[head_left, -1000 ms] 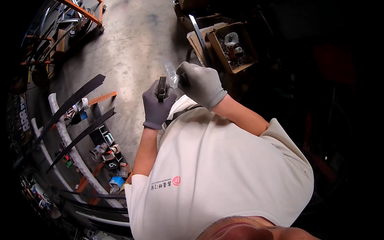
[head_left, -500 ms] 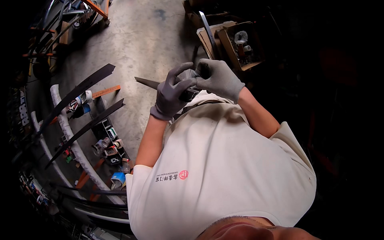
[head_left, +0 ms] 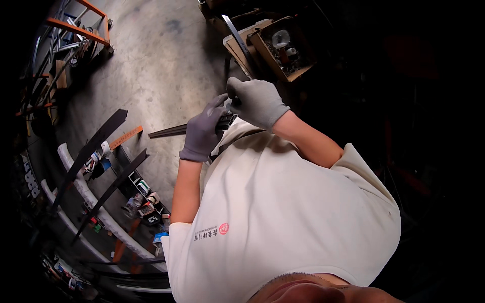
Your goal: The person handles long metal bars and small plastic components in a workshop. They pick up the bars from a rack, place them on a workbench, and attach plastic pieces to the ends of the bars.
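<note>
Both of my hands wear grey work gloves and meet close together in front of my waist. My left hand (head_left: 202, 130) is closed, its fingers curled toward the right hand. My right hand (head_left: 258, 104) is pinched, its fingertips just above and beside the left ones. A small pale bit shows between the fingertips, mostly hidden, so what they hold is unclear. A long dark metal profile (head_left: 169, 131) sticks out to the left from behind my left hand; whether that hand touches it cannot be seen.
Left, dark flat bars (head_left: 93, 149) lie across white-wrapped rails (head_left: 81, 179). Below them stands a tray of small parts (head_left: 146, 194). An open cardboard box (head_left: 288, 73) with loose items stands ahead right. An orange metal frame (head_left: 83, 30) is at far left.
The view has shifted, so the surroundings sit differently. My left hand's raised, arched fingers have drawn down and closed near the right hand. More of the dark profile shows at left.
</note>
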